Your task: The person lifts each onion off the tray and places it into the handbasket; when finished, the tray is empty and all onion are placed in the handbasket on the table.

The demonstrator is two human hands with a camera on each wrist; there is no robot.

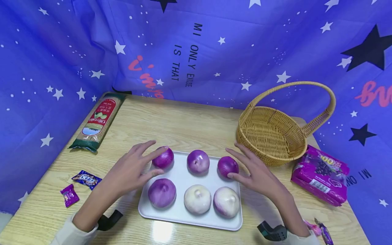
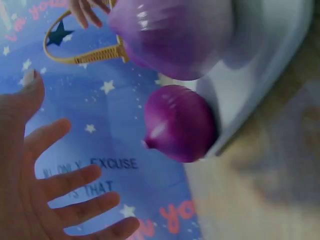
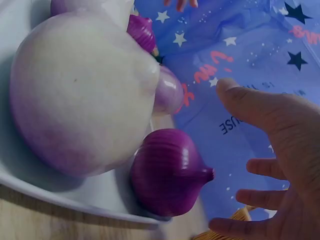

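Note:
A white tray [image 1: 183, 218] holds several onions in two rows. My left hand [image 1: 130, 170] hovers with spread fingers over the tray's left end, nearest the back-left purple onion [image 1: 163, 158]; the left wrist view shows a gap between that hand and the onion [image 2: 179, 124]. On the other side, my right hand [image 1: 257, 170] is spread above the back-right purple onion [image 1: 228, 166], apart from it in the right wrist view. Between them sits a purple onion [image 1: 198, 162]. The front row has a pale purple onion [image 1: 162, 193], a white one [image 1: 197, 199] and a white-and-purple one [image 1: 226, 202].
A wicker basket [image 1: 272, 136] with a tall handle stands back right, beside a purple package [image 1: 321, 175]. Back left lies a noodle packet [image 1: 99, 120]. Small wrapped sweets lie at left, a blue one [image 1: 86, 179] and a purple one [image 1: 69, 195]; more wrappers [image 1: 324, 231] lie front right.

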